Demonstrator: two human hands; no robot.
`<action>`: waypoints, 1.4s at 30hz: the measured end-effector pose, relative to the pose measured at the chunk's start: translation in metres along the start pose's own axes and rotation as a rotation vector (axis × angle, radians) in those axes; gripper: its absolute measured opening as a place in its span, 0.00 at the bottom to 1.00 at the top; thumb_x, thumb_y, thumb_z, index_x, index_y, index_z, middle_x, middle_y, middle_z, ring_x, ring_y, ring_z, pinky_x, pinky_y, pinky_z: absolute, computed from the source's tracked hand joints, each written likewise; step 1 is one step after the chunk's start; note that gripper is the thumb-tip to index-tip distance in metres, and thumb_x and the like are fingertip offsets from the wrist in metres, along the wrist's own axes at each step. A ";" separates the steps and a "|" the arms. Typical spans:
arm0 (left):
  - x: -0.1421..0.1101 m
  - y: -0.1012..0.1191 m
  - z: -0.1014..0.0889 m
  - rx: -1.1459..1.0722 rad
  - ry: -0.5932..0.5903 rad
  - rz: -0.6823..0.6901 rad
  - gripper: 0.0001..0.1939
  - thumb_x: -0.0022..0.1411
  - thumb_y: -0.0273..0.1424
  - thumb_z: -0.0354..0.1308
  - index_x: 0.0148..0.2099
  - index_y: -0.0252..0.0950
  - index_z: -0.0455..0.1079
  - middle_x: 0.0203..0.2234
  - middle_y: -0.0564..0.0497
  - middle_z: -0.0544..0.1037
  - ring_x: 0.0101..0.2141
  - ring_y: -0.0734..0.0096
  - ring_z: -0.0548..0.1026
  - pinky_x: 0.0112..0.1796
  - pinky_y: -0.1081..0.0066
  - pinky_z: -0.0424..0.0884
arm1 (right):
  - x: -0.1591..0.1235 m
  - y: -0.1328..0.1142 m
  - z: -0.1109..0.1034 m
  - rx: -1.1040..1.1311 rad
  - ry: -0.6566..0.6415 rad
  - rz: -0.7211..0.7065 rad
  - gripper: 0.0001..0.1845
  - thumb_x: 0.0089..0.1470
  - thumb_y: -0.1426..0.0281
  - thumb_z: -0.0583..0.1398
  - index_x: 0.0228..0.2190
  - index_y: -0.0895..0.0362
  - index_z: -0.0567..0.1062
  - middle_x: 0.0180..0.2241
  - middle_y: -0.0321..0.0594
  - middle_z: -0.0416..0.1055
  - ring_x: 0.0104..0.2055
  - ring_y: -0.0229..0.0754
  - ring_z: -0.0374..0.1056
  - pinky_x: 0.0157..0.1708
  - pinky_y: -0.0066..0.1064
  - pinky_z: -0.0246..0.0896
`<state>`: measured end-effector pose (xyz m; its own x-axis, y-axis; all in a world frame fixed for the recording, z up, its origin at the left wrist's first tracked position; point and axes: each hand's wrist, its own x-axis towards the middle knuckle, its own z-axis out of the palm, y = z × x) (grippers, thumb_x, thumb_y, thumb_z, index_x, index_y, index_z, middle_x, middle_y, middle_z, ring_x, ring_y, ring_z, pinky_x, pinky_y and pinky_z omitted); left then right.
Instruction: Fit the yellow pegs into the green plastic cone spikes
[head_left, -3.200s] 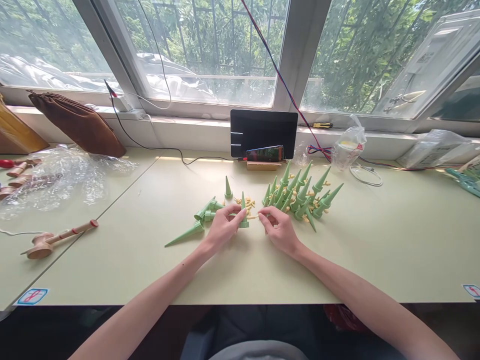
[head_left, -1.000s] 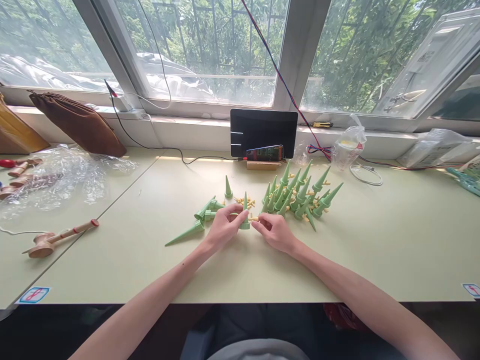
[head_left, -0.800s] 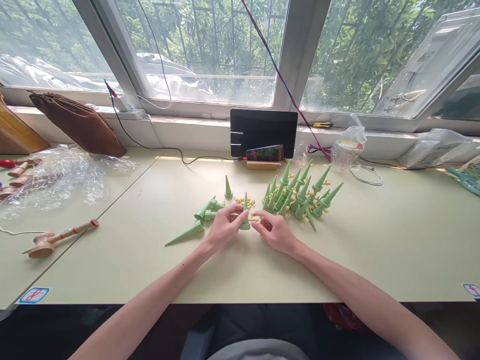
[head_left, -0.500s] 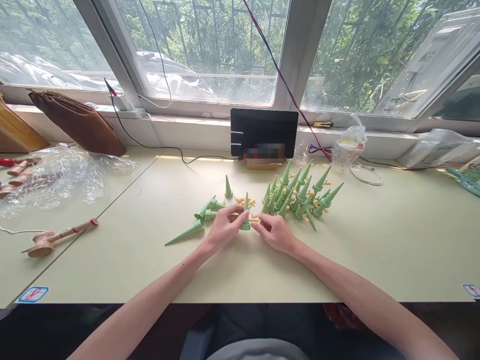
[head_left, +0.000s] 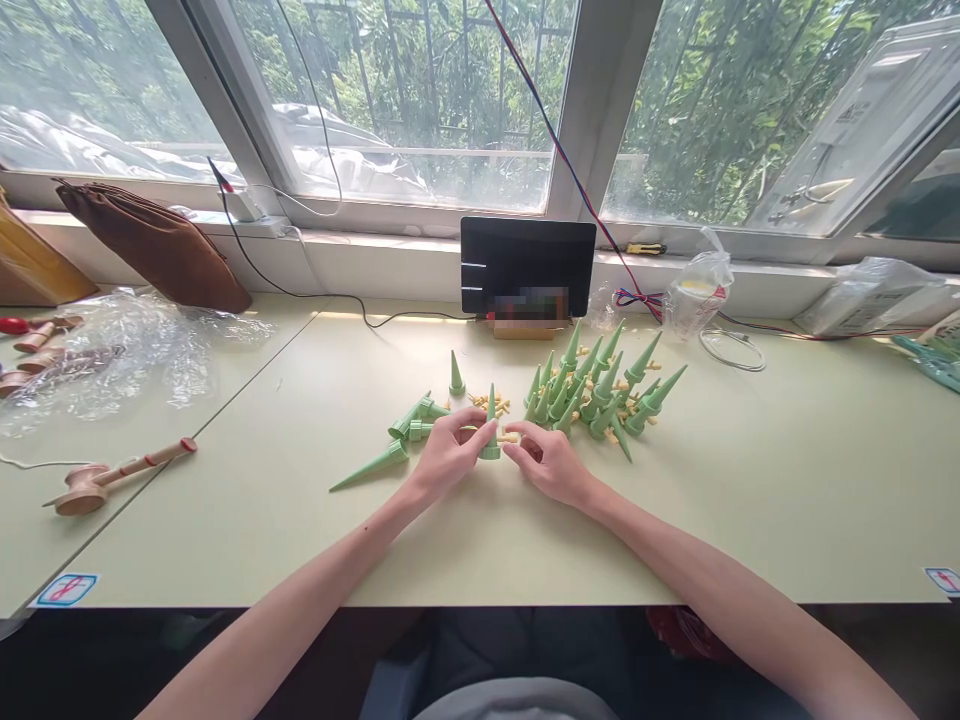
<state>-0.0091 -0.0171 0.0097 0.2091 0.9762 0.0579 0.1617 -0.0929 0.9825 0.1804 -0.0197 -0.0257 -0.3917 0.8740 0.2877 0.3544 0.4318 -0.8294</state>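
Observation:
My left hand (head_left: 450, 452) is closed on a green watering spike (head_left: 491, 445), held upright with its point up and its wide collar at the bottom. Thumb and forefinger of my right hand (head_left: 549, 462) are bent around a small yellow valve (head_left: 510, 437) at the right side of that spike. How firmly they press on it is hard to see. Just behind my hands lies a little pile of loose yellow valves (head_left: 491, 402). Several green spikes (head_left: 375, 464) lie beside my left hand, and one spike (head_left: 457, 375) stands upright beyond them.
To the right is a cluster of green spikes (head_left: 600, 385) with yellow valves fitted. A black tablet (head_left: 529, 262) stands at the back. On the left lie a wooden kendama (head_left: 84, 490) and crumpled clear plastic (head_left: 150, 350). A cup in a bag (head_left: 697, 295) stands back right.
Both hands stay almost in place. The held spike has shifted very slightly left, and the right fingers have moved a little around the yellow valve.

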 end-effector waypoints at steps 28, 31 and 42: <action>0.000 -0.001 0.000 0.008 -0.053 0.044 0.12 0.63 0.39 0.59 0.37 0.34 0.71 0.27 0.54 0.71 0.19 0.83 0.60 0.19 0.78 0.57 | -0.001 -0.003 -0.002 -0.029 -0.026 0.012 0.21 0.64 0.58 0.54 0.49 0.59 0.73 0.19 0.30 0.64 0.20 0.34 0.57 0.25 0.27 0.54; 0.000 -0.002 0.000 0.011 -0.059 0.052 0.12 0.63 0.40 0.58 0.37 0.34 0.71 0.28 0.53 0.71 0.20 0.83 0.60 0.20 0.77 0.58 | 0.000 -0.002 -0.002 -0.037 -0.040 -0.005 0.18 0.65 0.59 0.53 0.42 0.59 0.75 0.18 0.30 0.63 0.20 0.34 0.56 0.25 0.27 0.52; 0.000 -0.005 -0.001 0.045 -0.078 0.087 0.13 0.63 0.40 0.58 0.36 0.34 0.71 0.27 0.53 0.70 0.22 0.80 0.64 0.21 0.77 0.60 | 0.001 -0.003 -0.002 -0.070 -0.044 -0.025 0.28 0.66 0.57 0.49 0.17 0.57 0.61 0.17 0.32 0.58 0.21 0.33 0.52 0.23 0.28 0.47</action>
<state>-0.0104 -0.0164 0.0049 0.2981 0.9461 0.1271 0.1822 -0.1870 0.9653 0.1806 -0.0196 -0.0216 -0.4375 0.8529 0.2850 0.4023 0.4691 -0.7862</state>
